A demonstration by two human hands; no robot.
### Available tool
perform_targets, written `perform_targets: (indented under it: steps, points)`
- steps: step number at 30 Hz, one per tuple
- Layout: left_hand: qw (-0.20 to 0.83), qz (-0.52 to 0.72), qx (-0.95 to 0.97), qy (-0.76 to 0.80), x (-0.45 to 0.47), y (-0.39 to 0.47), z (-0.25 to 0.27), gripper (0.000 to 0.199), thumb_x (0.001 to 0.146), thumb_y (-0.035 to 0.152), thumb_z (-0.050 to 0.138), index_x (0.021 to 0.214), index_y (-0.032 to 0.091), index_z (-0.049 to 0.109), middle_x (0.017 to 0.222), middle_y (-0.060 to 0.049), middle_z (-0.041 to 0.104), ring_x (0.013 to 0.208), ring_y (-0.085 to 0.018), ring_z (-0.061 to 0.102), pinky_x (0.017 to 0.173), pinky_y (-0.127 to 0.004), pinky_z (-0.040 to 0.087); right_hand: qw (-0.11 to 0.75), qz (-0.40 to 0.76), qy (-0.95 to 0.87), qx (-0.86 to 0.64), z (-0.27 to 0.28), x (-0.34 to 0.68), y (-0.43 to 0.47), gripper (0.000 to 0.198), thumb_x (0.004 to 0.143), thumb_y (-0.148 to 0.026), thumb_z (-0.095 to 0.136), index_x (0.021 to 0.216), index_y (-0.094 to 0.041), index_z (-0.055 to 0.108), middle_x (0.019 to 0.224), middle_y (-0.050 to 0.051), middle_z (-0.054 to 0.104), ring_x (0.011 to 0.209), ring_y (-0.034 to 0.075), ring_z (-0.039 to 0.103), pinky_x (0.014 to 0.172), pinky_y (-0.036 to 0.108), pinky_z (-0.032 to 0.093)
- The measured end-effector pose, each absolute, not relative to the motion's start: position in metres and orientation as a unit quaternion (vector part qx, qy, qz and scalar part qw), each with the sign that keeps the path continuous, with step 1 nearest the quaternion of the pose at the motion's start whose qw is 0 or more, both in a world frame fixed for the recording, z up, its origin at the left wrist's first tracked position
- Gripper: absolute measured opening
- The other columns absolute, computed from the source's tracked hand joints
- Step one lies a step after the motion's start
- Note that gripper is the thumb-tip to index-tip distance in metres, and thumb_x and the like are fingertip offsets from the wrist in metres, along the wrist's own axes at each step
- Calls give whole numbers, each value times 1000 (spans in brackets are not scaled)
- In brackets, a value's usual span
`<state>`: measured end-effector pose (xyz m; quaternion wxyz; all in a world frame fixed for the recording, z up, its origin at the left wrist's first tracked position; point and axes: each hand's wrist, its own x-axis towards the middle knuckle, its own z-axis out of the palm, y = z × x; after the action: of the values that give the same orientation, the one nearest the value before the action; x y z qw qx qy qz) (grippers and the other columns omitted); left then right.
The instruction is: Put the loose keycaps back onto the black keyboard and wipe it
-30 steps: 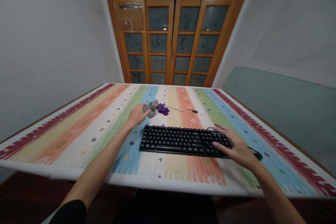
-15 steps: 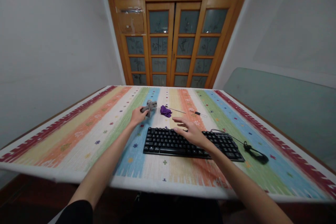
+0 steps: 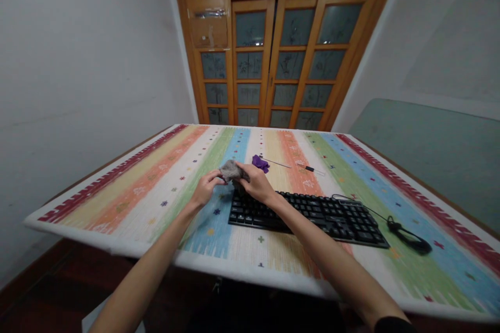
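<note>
A crumpled grey cloth (image 3: pixel 231 170) is held up between my two hands, beyond the left end of the black keyboard (image 3: pixel 312 213). My left hand (image 3: pixel 205 187) pinches its left side between thumb and fingers. On the other side, my right hand (image 3: pixel 255 183) grips the cloth with fingers bent over it, partly above the keyboard's upper left corner. Just past my right hand lies a bunched purple cloth (image 3: pixel 260 163). A thin dark rod (image 3: pixel 278 163) extends to the right from beside the purple cloth.
A small brush-like tool with a black middle (image 3: pixel 310 168) lies behind the keyboard. The keyboard's bundled cable (image 3: pixel 408 237) rests at its right. Everything is on a striped tablecloth (image 3: pixel 133 203); wooden glazed doors (image 3: pixel 269 62) stand beyond the table.
My right hand has moved left from above the keyboard and taken hold of the grey cloth. My left hand has brought the cloth slightly nearer. The view has shifted left.
</note>
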<state>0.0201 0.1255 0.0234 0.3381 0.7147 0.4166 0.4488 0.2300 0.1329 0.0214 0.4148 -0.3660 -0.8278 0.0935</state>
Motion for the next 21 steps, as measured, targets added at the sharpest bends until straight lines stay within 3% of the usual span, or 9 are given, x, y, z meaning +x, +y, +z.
perform_targets:
  steps: [2,3,6,8,11,16,21]
  points:
    - [351,418,733,405,14,121,17,36,75,37,59,103,16,65,109,-8,68,109,-28,61,102,-44,46,367,54,-848,-380,18,232,129,49,85,-8,61,133,-12,55,129,17,62,118,28,57,105,44,45]
    - [360,387,754,391,13,118,13,52,72,40,65,118,16,59,120,-11,65,116,-30,59,105,-46,44,330,42,-863,-381,15,232,126,45,86,-8,60,130,-11,56,130,18,60,120,28,56,105,44,44]
    - [367,266,821,346,18,108,-2,118,56,45,86,152,17,23,155,-18,34,144,-37,30,119,-52,25,236,35,-898,-370,5,228,114,33,88,-5,55,120,-11,58,129,18,60,120,27,56,104,41,45]
    - [356,227,840,340,23,103,-9,142,51,49,91,157,17,1,161,-20,16,150,-38,12,122,-54,15,211,36,-907,-363,-2,223,103,30,88,-1,51,114,-10,59,125,19,62,119,26,57,102,40,46]
    - [341,231,848,334,28,101,-16,150,52,53,90,156,19,-12,162,-21,11,150,-39,13,122,-55,16,183,18,-920,-347,-10,220,84,27,83,1,53,107,-10,60,121,20,63,119,29,57,103,42,46]
    - [323,241,858,319,27,106,-17,149,55,59,86,152,26,-24,159,-17,26,141,-37,38,116,-57,31,155,17,-946,-285,-5,230,52,29,79,1,56,103,-14,60,116,15,65,110,25,60,99,37,47]
    - [324,246,863,298,27,107,-20,146,58,61,83,153,26,-23,160,-19,24,141,-37,39,115,-55,33,43,49,-963,-262,34,257,36,26,73,1,61,92,-17,62,95,6,70,89,20,65,73,25,47]
